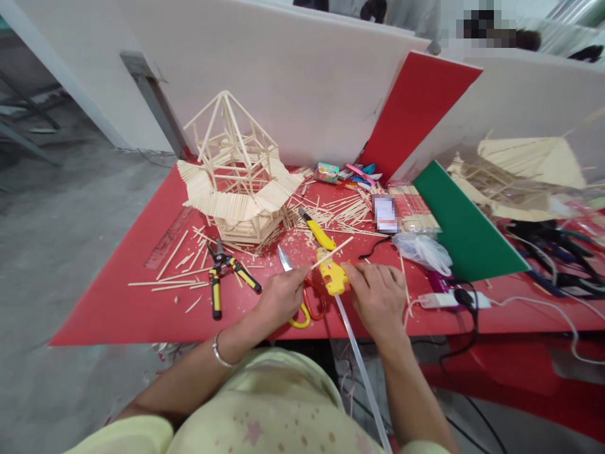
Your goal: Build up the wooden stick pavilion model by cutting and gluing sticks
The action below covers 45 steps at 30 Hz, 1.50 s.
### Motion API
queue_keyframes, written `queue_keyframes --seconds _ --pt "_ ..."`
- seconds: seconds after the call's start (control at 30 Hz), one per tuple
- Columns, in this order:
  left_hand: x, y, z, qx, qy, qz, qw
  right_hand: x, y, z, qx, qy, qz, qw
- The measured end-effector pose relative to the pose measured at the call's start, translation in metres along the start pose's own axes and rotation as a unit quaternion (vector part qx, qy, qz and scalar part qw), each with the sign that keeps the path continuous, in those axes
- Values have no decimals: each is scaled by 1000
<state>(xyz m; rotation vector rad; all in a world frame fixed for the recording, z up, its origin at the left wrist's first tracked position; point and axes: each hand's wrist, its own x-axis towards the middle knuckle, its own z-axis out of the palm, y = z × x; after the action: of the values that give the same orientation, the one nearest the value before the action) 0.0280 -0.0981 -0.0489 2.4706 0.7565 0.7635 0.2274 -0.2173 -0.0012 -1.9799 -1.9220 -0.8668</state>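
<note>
A thin wooden stick (pixel 339 250) is pinched in my left hand (pixel 286 291) and passes over the front of a yellow hot glue gun (pixel 333 277). My right hand (pixel 378 291) is closed on the glue gun, its fingers curled around the right side where the handle is hidden. A long translucent glue stick (pixel 357 359) runs from the gun's back toward me. Scissors (pixel 302 315) with yellow and red handles lie partly under my left hand. Just beyond the gun rests a yellow utility knife (pixel 319 230).
A wooden stick house model (pixel 241 189) stands at the back left. Pliers (pixel 227 268), a ruler (pixel 167 243) and loose sticks (pixel 335 211) lie on the red board (pixel 113 284). At right are a phone (pixel 386 213), a plastic bag (pixel 423 252), a power strip (pixel 442 300) and a green board (pixel 466 227).
</note>
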Motion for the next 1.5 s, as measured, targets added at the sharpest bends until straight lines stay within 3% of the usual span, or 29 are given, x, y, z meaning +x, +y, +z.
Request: queue_keyframes --seconds 0.33,0.57,0.67,0.93,1.27,1.5 --pt "5 -4 7 48 -22 -16 999 -4 1 -1 14 -5 11 1000" --pt "14 -1 5 57 -55 -54 995 -5 2 -5 2 -46 15 999" --pt "16 0 1 29 -29 -68 997 -6 5 -7 -5 -53 19 998" --pt "16 12 -10 -47 18 5 999 -3 12 -11 -23 -66 -20 997" --pt "15 10 -7 -86 65 12 994 4 10 -12 -34 -60 -35 997" --pt "13 11 -11 -67 60 25 996 7 11 -12 -43 -48 -39 997"
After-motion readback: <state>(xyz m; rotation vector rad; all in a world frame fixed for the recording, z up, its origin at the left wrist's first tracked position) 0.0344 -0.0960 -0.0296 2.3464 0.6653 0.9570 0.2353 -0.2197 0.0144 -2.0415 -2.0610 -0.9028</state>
